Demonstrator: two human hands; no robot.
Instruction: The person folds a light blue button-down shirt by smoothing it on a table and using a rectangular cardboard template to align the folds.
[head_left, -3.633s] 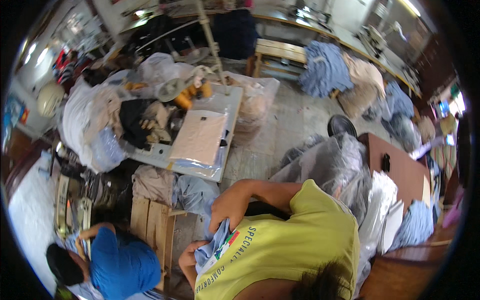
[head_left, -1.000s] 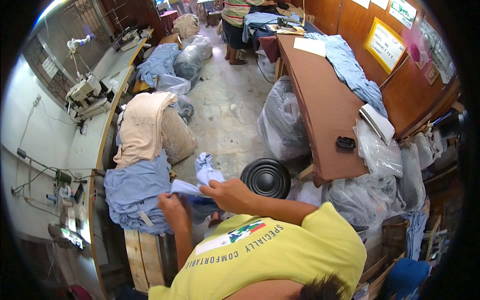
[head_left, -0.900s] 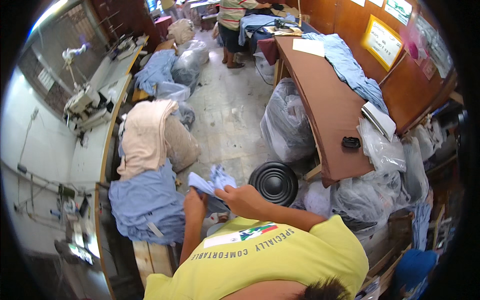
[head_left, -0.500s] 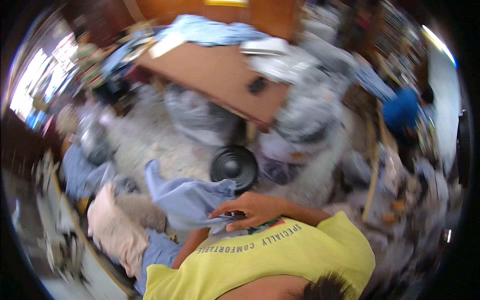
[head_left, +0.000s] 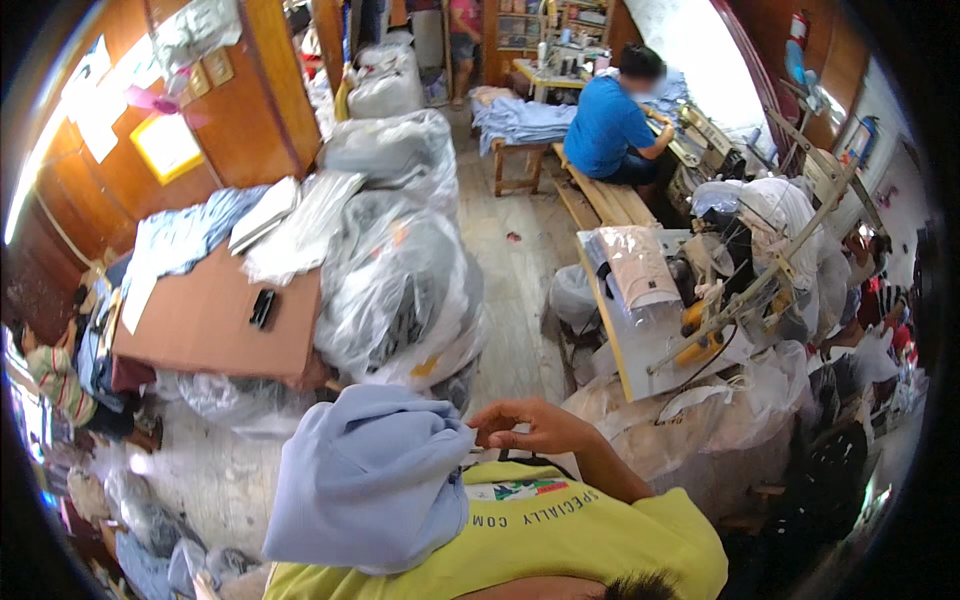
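Note:
A bundle of light blue cloth (head_left: pixel 365 480) hangs in loose folds in front of my chest, left of the middle. It may be a garment, but its shape is lost in the folds. My right hand (head_left: pixel 535 427) reaches in from the right, its fingers curled and their tips at the cloth's right edge. The cloth covers the place where my left arm comes in, so that hand is hidden.
Left ahead stands a brown-topped table (head_left: pixel 200 310) with a black object (head_left: pixel 262 308) and blue cloth. Large plastic-wrapped bundles (head_left: pixel 400 290) line the aisle (head_left: pixel 510 270). A person in blue (head_left: pixel 608 125) sits on a bench. A worktable (head_left: pixel 655 345) with folded pink cloth stands right.
My view has swung to the right, bringing the aisle and seated person into the middle. The light blue cloth has been lifted and bunched nearer my chest. My right hand stays at its edge.

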